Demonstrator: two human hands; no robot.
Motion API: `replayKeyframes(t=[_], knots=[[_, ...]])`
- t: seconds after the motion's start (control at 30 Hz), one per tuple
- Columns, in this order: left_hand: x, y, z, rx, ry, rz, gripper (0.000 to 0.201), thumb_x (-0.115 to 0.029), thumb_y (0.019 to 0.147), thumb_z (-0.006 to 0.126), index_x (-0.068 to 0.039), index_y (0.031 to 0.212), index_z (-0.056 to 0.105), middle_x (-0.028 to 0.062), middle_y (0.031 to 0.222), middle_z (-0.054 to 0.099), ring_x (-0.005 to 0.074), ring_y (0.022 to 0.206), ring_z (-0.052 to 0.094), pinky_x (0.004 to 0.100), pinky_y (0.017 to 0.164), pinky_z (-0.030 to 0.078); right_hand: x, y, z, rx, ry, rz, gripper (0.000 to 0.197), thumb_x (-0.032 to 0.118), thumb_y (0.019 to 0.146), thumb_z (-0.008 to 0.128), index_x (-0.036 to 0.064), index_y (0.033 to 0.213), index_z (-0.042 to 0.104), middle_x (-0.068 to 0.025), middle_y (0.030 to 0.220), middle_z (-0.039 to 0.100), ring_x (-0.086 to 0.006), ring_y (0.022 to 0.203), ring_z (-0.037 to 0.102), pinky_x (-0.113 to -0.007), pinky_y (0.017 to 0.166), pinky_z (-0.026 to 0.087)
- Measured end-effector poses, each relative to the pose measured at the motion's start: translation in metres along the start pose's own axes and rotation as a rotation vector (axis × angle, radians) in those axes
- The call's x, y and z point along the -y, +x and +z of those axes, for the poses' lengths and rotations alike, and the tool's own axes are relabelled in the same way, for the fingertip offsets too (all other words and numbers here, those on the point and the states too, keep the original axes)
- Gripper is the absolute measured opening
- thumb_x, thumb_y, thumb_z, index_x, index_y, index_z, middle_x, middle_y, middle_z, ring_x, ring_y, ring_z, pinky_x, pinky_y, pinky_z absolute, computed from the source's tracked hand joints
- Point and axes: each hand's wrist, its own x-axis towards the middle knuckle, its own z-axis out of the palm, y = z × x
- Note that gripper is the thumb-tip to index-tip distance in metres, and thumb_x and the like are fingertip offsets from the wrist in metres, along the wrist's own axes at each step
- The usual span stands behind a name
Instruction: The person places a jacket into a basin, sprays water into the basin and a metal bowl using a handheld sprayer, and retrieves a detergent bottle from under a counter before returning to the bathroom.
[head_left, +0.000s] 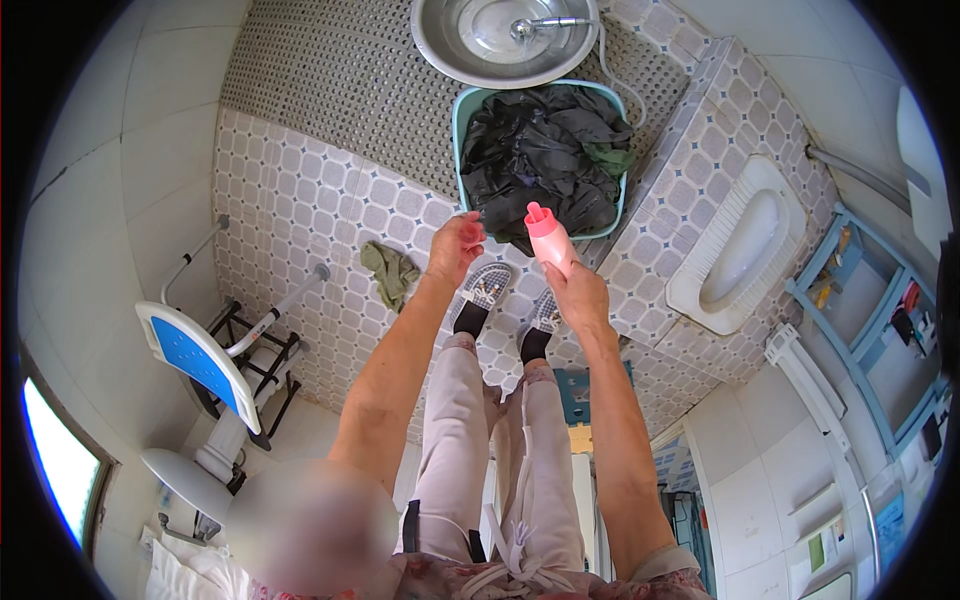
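My right hand (580, 296) is wrapped round a pink plastic bottle (552, 244), tilted with its darker pink pouring spout pointing away from me. The bottle's top is over the near edge of a light teal tub (459, 135). Dark wet-looking clothes (545, 150) fill the tub, with a greener piece at the right. To the left of the bottle, my left hand (452, 250) is closed round a pinkish-red cap (470, 234), partly hidden by the fingers. Neither hand touches the clothes.
A steel basin (435, 65) holding a shower head (521, 28) stands behind the tub on a perforated mat (330, 80). An olive cloth (390, 272) lies on the tiles. A squat toilet (740, 250) is at right, a blue-padded seat (200, 362) at left, a blue rack (862, 345) far right.
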Motion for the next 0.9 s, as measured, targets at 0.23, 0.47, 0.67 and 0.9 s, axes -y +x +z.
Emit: replayKeyframes(t=[0.23, 0.47, 0.67, 0.9], knots=[[0.001, -0.006, 0.0, -0.007, -0.007, -0.01, 0.034, -0.032, 0.087, 0.056, -0.007, 0.109, 0.06, 0.0037, 0.089, 0.063, 0.0167, 0.079, 0.06, 0.0313, 0.065, 0.046, 0.002, -0.002, -0.002, -0.036, -0.007, 0.009, 0.051, 0.046, 0.087, 0.059, -0.0048, 0.091, 0.065, -0.0278, 0.088, 0.066, -0.0431, 0.085, 0.064, -0.047, 0.077, 0.05], [0.005, -0.006, -0.006, -0.009, -0.004, -0.017, 0.036, -0.035, 0.089, 0.049, -0.008, 0.11, 0.06, 0.0039, 0.089, 0.064, 0.0168, 0.079, 0.06, 0.0319, 0.065, 0.046, -0.006, -0.003, 0.002, -0.04, -0.006, 0.033, 0.052, 0.046, 0.088, 0.058, -0.0046, 0.092, 0.066, -0.0279, 0.087, 0.066, -0.043, 0.084, 0.064, -0.047, 0.077, 0.05], [0.009, -0.007, -0.006, 0.006, -0.019, -0.017, 0.037, -0.035, 0.09, 0.047, -0.008, 0.112, 0.06, 0.0041, 0.09, 0.064, 0.0169, 0.079, 0.061, 0.0328, 0.064, 0.046, -0.011, -0.004, 0.003, -0.049, -0.032, 0.031, 0.052, 0.047, 0.088, 0.058, -0.0045, 0.09, 0.065, -0.0276, 0.086, 0.066, -0.0431, 0.084, 0.065, -0.048, 0.076, 0.05], [-0.005, -0.023, 0.002, 0.18, -0.173, -0.004, 0.04, -0.028, 0.088, 0.049, -0.005, 0.121, 0.055, 0.0067, 0.099, 0.063, 0.0203, 0.088, 0.06, 0.034, 0.072, 0.047, -0.022, -0.015, 0.003, -0.09, 0.14, -0.08, 0.046, 0.044, 0.082, 0.067, -0.0017, 0.087, 0.066, -0.0237, 0.083, 0.067, -0.0406, 0.079, 0.065, -0.046, 0.071, 0.05]])
